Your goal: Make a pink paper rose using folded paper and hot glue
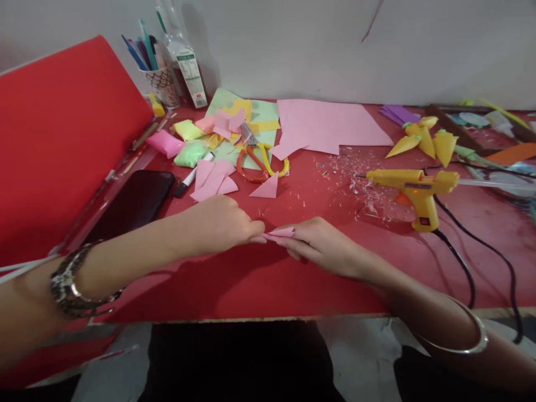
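Observation:
Over the red table (251, 285), my left hand (221, 223) and my right hand (322, 243) meet at a small folded pink paper piece (281, 232). Both hands are closed in a pinch on it, the left at its left tip and the right around its right end. More cut pink paper triangles (213, 181) lie just beyond my left hand, with one single triangle (267, 188) near them. Orange and yellow scissors (257, 162) rest behind those.
A yellow glue gun (414, 190) stands to the right, its black cord (464, 268) trailing to the table edge. A pink sheet (330, 125), yellow paper cones (427, 139), a black phone (134, 204), clay packets (176, 142), a marker (190, 180), a pen cup (161, 84) and a large red sheet (62, 134) surround the work area.

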Action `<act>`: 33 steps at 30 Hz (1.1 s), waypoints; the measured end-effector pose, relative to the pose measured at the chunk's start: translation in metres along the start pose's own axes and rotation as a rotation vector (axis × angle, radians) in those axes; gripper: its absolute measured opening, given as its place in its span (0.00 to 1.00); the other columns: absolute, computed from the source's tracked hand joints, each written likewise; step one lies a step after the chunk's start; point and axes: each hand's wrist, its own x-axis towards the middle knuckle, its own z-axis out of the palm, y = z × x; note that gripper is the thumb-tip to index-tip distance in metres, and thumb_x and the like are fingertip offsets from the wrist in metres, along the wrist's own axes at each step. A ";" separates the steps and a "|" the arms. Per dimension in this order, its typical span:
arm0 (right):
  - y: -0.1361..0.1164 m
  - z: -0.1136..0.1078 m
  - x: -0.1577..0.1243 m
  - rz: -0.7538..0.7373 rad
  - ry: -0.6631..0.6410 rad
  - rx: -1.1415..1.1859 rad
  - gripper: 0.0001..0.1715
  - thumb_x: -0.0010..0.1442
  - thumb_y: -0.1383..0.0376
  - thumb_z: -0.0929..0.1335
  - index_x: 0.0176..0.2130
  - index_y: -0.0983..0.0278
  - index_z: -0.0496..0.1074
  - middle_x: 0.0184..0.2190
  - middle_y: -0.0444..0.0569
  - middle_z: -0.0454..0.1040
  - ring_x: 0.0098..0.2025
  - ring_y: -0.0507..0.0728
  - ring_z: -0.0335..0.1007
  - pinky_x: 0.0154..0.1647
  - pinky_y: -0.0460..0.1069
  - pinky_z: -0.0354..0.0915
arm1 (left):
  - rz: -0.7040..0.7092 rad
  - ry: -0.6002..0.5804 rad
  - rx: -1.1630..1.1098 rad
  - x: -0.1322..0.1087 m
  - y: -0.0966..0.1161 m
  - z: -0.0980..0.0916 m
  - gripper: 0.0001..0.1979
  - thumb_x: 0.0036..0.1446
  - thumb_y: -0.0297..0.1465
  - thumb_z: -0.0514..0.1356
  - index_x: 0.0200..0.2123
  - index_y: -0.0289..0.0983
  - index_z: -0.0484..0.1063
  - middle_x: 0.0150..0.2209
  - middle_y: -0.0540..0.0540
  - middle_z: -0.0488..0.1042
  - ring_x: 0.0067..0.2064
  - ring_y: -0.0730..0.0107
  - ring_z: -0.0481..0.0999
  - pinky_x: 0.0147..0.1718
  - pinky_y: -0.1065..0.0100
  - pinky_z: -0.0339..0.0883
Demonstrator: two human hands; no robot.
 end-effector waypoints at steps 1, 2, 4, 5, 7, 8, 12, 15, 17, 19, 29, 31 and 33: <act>0.000 0.000 0.000 -0.004 -0.011 -0.080 0.22 0.62 0.61 0.55 0.27 0.67 0.69 0.18 0.41 0.65 0.20 0.46 0.59 0.26 0.43 0.54 | -0.015 -0.012 -0.005 0.000 0.000 -0.001 0.15 0.59 0.36 0.48 0.24 0.37 0.66 0.17 0.50 0.70 0.16 0.73 0.62 0.19 0.69 0.44; 0.001 0.001 0.000 -0.007 -0.011 -0.159 0.21 0.62 0.60 0.55 0.30 0.66 0.70 0.20 0.42 0.67 0.21 0.47 0.61 0.26 0.43 0.53 | -0.028 -0.025 -0.008 0.001 0.001 -0.001 0.16 0.59 0.36 0.48 0.24 0.37 0.66 0.17 0.50 0.69 0.16 0.73 0.62 0.19 0.69 0.42; 0.004 0.003 0.000 -0.040 0.027 -0.319 0.21 0.63 0.60 0.54 0.34 0.66 0.70 0.23 0.44 0.71 0.23 0.48 0.63 0.25 0.44 0.52 | -0.050 -0.041 -0.030 0.002 0.001 -0.003 0.17 0.59 0.37 0.47 0.24 0.36 0.67 0.17 0.49 0.68 0.16 0.73 0.61 0.18 0.69 0.40; 0.006 0.004 -0.001 -0.075 0.058 -0.401 0.22 0.63 0.60 0.53 0.34 0.65 0.70 0.23 0.45 0.72 0.23 0.49 0.63 0.25 0.44 0.51 | -0.063 -0.042 -0.057 0.002 0.001 -0.003 0.18 0.59 0.38 0.46 0.23 0.36 0.67 0.17 0.49 0.68 0.16 0.73 0.61 0.18 0.69 0.40; 0.009 0.006 -0.002 -0.158 0.121 -0.546 0.24 0.64 0.60 0.52 0.33 0.66 0.70 0.23 0.45 0.72 0.22 0.49 0.62 0.24 0.45 0.50 | -0.091 -0.038 -0.161 0.003 0.000 -0.004 0.22 0.60 0.41 0.44 0.22 0.36 0.68 0.16 0.50 0.66 0.16 0.74 0.60 0.17 0.70 0.41; 0.010 0.006 -0.002 -0.196 0.147 -0.603 0.24 0.64 0.61 0.52 0.33 0.66 0.70 0.22 0.45 0.72 0.21 0.49 0.60 0.24 0.46 0.49 | -0.098 -0.033 -0.239 0.003 -0.001 -0.005 0.23 0.60 0.42 0.43 0.21 0.36 0.68 0.15 0.51 0.65 0.16 0.74 0.60 0.17 0.71 0.43; 0.008 0.007 -0.006 -0.330 0.235 -0.761 0.19 0.63 0.68 0.53 0.40 0.69 0.69 0.18 0.44 0.68 0.18 0.49 0.58 0.23 0.46 0.49 | -0.069 -0.055 -0.598 0.002 -0.004 -0.008 0.23 0.60 0.40 0.44 0.20 0.35 0.66 0.17 0.53 0.65 0.19 0.78 0.62 0.20 0.75 0.51; 0.004 0.008 -0.007 -0.381 0.310 -0.889 0.18 0.61 0.74 0.54 0.43 0.71 0.68 0.17 0.44 0.67 0.19 0.49 0.57 0.23 0.46 0.49 | -0.056 -0.126 -0.801 0.003 -0.005 -0.010 0.20 0.59 0.36 0.45 0.19 0.35 0.62 0.16 0.54 0.62 0.17 0.80 0.60 0.18 0.76 0.51; 0.002 0.009 -0.007 -0.366 0.343 -0.954 0.18 0.60 0.75 0.54 0.41 0.70 0.69 0.17 0.44 0.67 0.19 0.49 0.57 0.23 0.47 0.49 | -0.086 -0.190 -0.913 0.003 -0.005 -0.010 0.20 0.59 0.37 0.44 0.18 0.35 0.59 0.14 0.56 0.58 0.16 0.80 0.58 0.16 0.76 0.51; 0.002 0.010 -0.007 -0.322 0.346 -0.938 0.18 0.61 0.74 0.54 0.37 0.68 0.69 0.16 0.43 0.66 0.19 0.49 0.55 0.23 0.47 0.47 | -0.127 -0.244 -0.965 0.004 -0.004 -0.009 0.21 0.60 0.39 0.42 0.19 0.36 0.58 0.12 0.57 0.56 0.14 0.80 0.57 0.15 0.76 0.52; 0.007 0.002 -0.002 0.032 0.169 0.000 0.17 0.62 0.64 0.55 0.29 0.67 0.67 0.23 0.42 0.69 0.22 0.46 0.60 0.26 0.41 0.53 | 0.131 0.266 0.266 0.004 0.001 -0.007 0.15 0.54 0.19 0.43 0.23 0.36 0.64 0.15 0.50 0.67 0.17 0.73 0.64 0.20 0.70 0.47; 0.005 0.001 -0.002 0.031 0.140 0.092 0.17 0.61 0.64 0.56 0.29 0.67 0.67 0.23 0.42 0.69 0.22 0.46 0.59 0.26 0.41 0.54 | 0.146 0.242 0.318 0.003 0.000 -0.009 0.15 0.53 0.18 0.44 0.23 0.36 0.65 0.14 0.51 0.66 0.17 0.73 0.64 0.20 0.69 0.47; 0.004 0.001 -0.002 0.028 0.120 0.081 0.15 0.61 0.63 0.57 0.32 0.67 0.68 0.25 0.43 0.70 0.24 0.46 0.61 0.27 0.41 0.55 | 0.127 0.174 0.309 0.002 -0.001 -0.009 0.14 0.52 0.19 0.45 0.23 0.36 0.65 0.14 0.51 0.67 0.17 0.72 0.64 0.20 0.69 0.47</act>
